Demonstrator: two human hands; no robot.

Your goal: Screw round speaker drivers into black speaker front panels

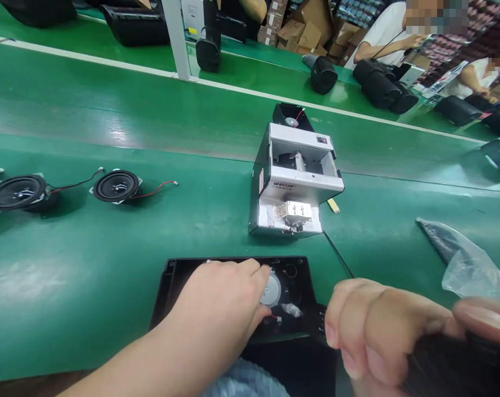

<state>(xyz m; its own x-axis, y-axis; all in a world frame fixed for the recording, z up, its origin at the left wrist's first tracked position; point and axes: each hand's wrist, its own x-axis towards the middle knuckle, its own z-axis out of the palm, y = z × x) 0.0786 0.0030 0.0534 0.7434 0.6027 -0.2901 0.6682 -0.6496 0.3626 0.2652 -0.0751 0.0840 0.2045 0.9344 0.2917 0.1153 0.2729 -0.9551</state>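
A black plastic housing (175, 281) lies open at the near edge of the green belt. My left hand (221, 300) rests inside it, fingers bent over a speaker whose silver magnet (271, 291) shows beside the fingertips. Whether it grips the speaker I cannot tell. My right hand (382, 331) is close to the camera at the lower right, fingers curled round a dark handle (452, 366) of a tool I cannot identify.
A grey screw feeder (295, 187) stands just beyond the housing. Two loose speakers (117, 186) (16, 193) with red and black wires lie at the left. A clear plastic bag (469, 264) lies at the right. Other people work at black housings across the far belt.
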